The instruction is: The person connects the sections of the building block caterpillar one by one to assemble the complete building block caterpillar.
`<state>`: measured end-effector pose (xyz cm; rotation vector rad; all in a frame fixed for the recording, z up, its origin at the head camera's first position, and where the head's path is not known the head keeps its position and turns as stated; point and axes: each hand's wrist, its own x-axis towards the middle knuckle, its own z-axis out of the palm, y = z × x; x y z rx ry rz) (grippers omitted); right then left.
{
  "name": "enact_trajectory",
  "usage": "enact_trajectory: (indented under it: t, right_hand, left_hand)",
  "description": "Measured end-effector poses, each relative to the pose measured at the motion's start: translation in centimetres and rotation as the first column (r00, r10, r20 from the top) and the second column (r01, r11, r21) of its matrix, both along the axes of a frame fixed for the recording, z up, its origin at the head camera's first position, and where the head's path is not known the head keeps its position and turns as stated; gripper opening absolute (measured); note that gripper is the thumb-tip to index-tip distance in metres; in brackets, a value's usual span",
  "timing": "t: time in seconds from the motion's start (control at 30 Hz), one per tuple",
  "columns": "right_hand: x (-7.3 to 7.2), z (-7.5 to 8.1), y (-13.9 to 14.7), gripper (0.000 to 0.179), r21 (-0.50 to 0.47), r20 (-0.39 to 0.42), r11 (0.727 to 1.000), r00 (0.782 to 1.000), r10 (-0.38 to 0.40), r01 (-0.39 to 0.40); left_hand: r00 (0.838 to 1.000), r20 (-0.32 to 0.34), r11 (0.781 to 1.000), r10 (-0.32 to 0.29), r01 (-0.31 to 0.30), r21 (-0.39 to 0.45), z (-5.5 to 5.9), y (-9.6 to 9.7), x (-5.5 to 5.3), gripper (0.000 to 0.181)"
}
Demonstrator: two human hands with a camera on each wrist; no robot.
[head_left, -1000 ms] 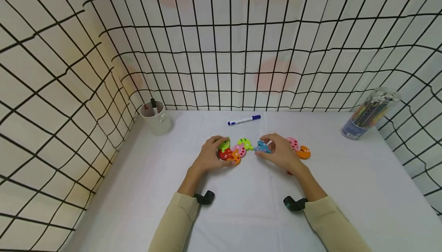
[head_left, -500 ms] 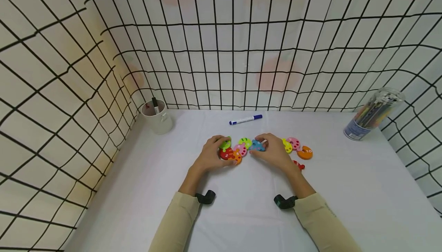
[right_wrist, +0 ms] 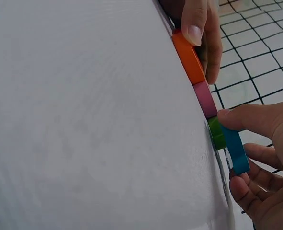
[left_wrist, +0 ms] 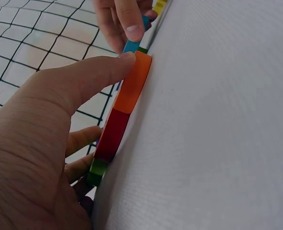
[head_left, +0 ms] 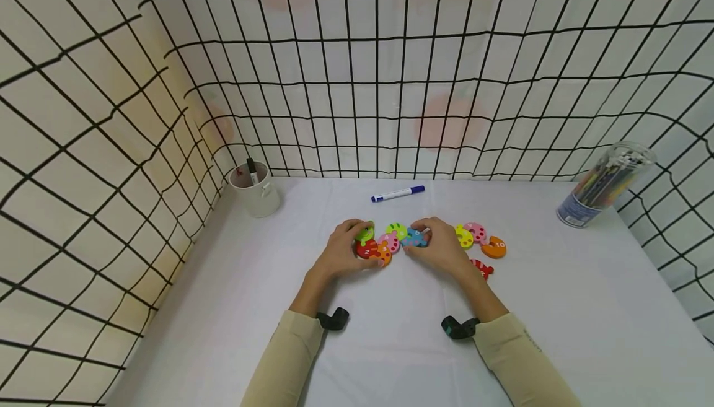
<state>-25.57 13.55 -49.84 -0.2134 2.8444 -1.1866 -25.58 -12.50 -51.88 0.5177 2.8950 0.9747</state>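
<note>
My left hand (head_left: 338, 249) grips the left end of a curved row of puzzle pieces, its thumb on the orange piece (left_wrist: 133, 84) and fingers behind the green face piece (head_left: 365, 233) and the red piece (head_left: 366, 249) numbered 2. A pink piece (head_left: 390, 242) and a light green striped piece (head_left: 396, 230) continue the row. Between thumb and fingers, my right hand (head_left: 444, 247) pinches a blue puzzle piece (head_left: 413, 238) at the row's right end. In the right wrist view this blue piece (right_wrist: 235, 148) sits a little higher than the green piece (right_wrist: 217, 132), overlapping it.
Right of my right hand lie loose yellow (head_left: 464, 237), pink (head_left: 476, 232), orange (head_left: 494, 247) and red striped (head_left: 483, 269) pieces. A blue-capped marker (head_left: 398, 194) lies behind. A white mug (head_left: 260, 199) stands back left, a tilted jar of pencils (head_left: 580, 209) back right. Black netting surrounds the table.
My right hand has carried the blue piece left until it meets the light green piece, uncovering the yellow and red striped pieces. The left hand has kept its hold.
</note>
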Motion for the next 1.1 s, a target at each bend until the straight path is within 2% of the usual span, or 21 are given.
enact_trajectory:
  t: [0.3, 0.77, 0.9, 1.1]
  right_hand:
    - [-0.1, -0.7, 0.1, 0.052, 0.014, 0.005, 1.0, 1.0, -0.012, 0.012]
    - [0.0, -0.8, 0.3, 0.053, 0.011, 0.012, 1.0, 1.0, -0.013, 0.012]
    - [0.2, -0.7, 1.0, 0.053, 0.009, -0.008, 1.0, 1.0, -0.008, 0.008]
    - [0.9, 0.2, 3.1, 0.051, 0.038, -0.046, 0.999, 0.999, 0.003, -0.001]
  left_hand:
    - [1.0, -0.001, 1.0, -0.004, 0.004, -0.004, -0.2, 0.1, -0.1, 0.085]
    - [1.0, -0.02, 0.999, -0.024, 0.024, 0.033, 0.0, 0.2, -0.1, 0.083]
    - [0.999, -0.026, 0.999, -0.022, 0.023, 0.045, 0.0, 0.0, -0.1, 0.08]
    - [1.0, 0.004, 0.998, -0.028, 0.028, 0.049, 0.2, -0.1, -0.1, 0.076]
